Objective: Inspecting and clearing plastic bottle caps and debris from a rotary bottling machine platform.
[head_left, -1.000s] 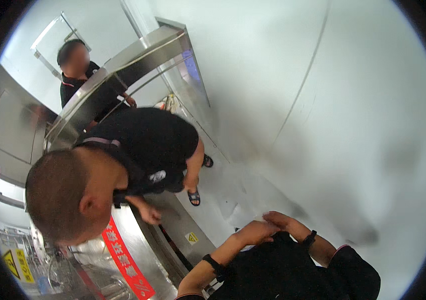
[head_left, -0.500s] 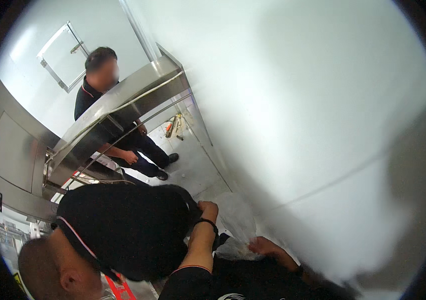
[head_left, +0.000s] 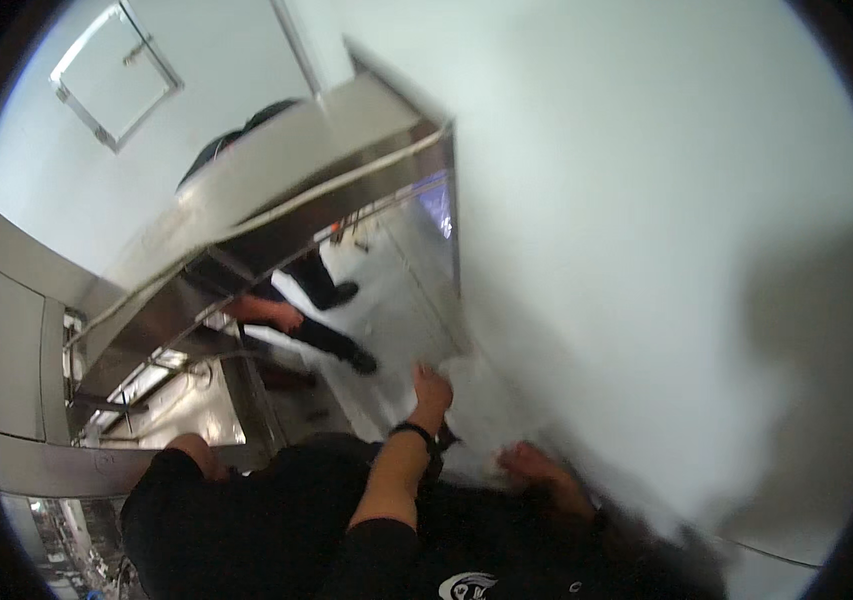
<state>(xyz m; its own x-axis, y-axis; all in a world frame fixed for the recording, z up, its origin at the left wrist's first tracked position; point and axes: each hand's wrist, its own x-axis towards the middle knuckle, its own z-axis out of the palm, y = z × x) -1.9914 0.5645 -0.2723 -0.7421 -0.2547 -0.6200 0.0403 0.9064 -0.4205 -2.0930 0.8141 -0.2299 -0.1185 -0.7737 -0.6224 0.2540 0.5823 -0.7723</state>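
Observation:
A clear plastic bag (head_left: 484,412) hangs between my hands, blurred and hard to tell from the pale floor and wall behind it. My left hand (head_left: 432,390), above a dark wristband (head_left: 412,430), is closed at the bag's left side. Lower and to the right, my right hand (head_left: 534,464) has its fingers closed on the bag's near edge. Motion blur hides the fingertips, and whatever the bag may contain cannot be made out.
A long steel bench (head_left: 276,170) crosses the left side. Behind it a person stoops, with a forearm (head_left: 271,312) and shoes (head_left: 361,362) showing below. Close on my left is another person's dark sleeve (head_left: 161,485). A white wall (head_left: 646,250) rises at the right.
My view has shifted, and the bench appears larger. The person close by has moved lower and left, head out of view. The person behind the bench has bent down. Both my hands stay at the bag.

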